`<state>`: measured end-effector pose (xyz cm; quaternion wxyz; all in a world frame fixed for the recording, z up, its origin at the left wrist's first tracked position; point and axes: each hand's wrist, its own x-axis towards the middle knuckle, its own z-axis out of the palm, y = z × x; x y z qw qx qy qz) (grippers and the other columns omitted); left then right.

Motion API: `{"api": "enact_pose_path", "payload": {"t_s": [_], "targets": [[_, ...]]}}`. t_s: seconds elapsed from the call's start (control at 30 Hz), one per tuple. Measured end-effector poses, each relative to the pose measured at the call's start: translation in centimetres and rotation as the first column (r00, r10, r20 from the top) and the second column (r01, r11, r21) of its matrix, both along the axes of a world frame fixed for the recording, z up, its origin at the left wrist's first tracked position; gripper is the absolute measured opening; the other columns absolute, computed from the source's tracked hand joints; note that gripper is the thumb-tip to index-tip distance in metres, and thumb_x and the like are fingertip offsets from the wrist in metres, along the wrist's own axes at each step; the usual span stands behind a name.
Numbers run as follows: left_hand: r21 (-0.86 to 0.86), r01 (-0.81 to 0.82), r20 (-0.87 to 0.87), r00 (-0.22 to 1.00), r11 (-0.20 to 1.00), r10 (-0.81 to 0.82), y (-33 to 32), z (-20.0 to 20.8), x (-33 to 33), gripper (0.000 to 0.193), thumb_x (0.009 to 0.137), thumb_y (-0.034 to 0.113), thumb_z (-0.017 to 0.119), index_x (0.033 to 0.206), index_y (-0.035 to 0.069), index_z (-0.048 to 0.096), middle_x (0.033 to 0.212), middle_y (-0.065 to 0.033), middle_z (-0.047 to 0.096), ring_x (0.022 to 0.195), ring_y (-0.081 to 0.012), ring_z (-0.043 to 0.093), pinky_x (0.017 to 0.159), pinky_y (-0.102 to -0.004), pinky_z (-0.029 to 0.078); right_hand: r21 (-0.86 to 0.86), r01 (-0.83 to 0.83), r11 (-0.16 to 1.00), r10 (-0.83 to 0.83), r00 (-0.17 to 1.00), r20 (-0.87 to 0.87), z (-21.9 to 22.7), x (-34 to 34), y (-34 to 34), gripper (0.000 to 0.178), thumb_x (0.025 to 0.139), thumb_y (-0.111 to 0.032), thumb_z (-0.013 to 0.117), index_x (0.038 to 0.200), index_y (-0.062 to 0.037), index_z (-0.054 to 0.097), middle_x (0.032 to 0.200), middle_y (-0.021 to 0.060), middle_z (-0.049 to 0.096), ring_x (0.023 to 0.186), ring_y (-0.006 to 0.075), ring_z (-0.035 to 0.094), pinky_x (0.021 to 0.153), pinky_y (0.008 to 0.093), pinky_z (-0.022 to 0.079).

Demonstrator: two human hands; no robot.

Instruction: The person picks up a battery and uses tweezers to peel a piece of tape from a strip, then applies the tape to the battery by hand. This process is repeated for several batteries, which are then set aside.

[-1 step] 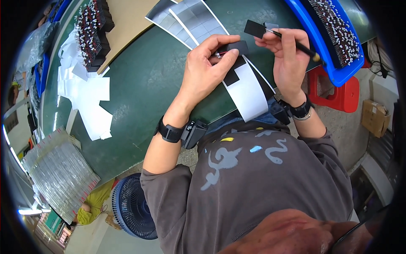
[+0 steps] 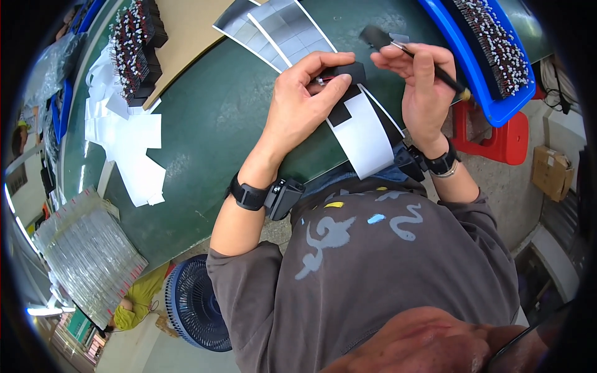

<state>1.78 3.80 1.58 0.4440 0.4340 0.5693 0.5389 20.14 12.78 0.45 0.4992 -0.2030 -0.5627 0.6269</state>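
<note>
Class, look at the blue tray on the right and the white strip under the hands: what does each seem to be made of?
Blue tray: probably moulded plastic, given its uniform glossy colour and rounded rim. White strip: seemingly paper or thin backing sheet, matte and curving limply over the table edge.

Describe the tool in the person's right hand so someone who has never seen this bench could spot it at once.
Start at the green table and find the blue tray at its right end. Just left of it, the right hand holds a thin dark-handled tool. Its flat black head points left toward the left hand, unlike the white-tipped pieces packed in the tray.
</note>
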Motion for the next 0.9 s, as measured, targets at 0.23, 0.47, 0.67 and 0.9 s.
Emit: {"api": "enact_pose_path", "payload": {"t_s": [0.23,0.47,0.67,0.9], "targets": [[-0.035,-0.013,0.032,0.999,0.999,0.014,0.5,0.4,0.3,0.021,0.095,0.008,0.064,0.113,0.001,0.071,0.100,-0.0028,0.073,0.087,-0.0073,0.065,0.079,-0.0238,0.053,0.433,-0.055,0.900,-0.062,0.966,0.251,0.9,-0.7,-0.2,0.013,0.103,-0.013,0.058,0.109,-0.0025,0.054,0.120,0.0181,0.070,0.109,0.0259,0.069,0.094,0.0357,0.055],[-0.027,0.021,0.130,0.991,0.999,-0.017,-0.1,0.8,-0.2,0.037,0.095,0.003,0.063,0.131,-0.003,0.059,0.125,-0.0094,0.066,0.107,-0.0119,0.062,0.095,-0.0283,0.053,0.510,-0.160,0.845,-0.124,0.870,0.478,0.7,-1.0,-0.4,0.024,0.086,0.005,0.074,0.100,-0.0018,0.055,0.121,0.0184,0.070,0.111,0.0257,0.069,0.090,0.0324,0.053],[-0.104,-0.037,0.413,0.907,0.994,0.077,-0.2,1.5,0.6,0.040,0.092,-0.002,0.061,0.132,-0.004,0.055,0.128,-0.0128,0.064,0.109,-0.0144,0.063,0.095,-0.0286,0.053,0.538,-0.176,0.824,-0.140,0.858,0.495,1.0,-1.0,-0.3,0.022,0.083,0.004,0.076,0.093,-0.0024,0.057,0.118,0.0178,0.071,0.108,0.0281,0.069,0.088,0.0321,0.054],[-0.185,-0.096,0.453,0.875,0.978,0.172,0.1,2.3,0.9,0.035,0.089,-0.006,0.058,0.124,-0.003,0.058,0.126,-0.0129,0.065,0.102,-0.0125,0.064,0.091,-0.0266,0.053,0.592,-0.171,0.788,-0.159,0.872,0.464,0.9,-1.2,-0.1,0.026,0.079,0.004,0.079,0.089,-0.0033,0.055,0.116,0.0170,0.071,0.103,0.0295,0.070,0.084,0.0333,0.055]]}}
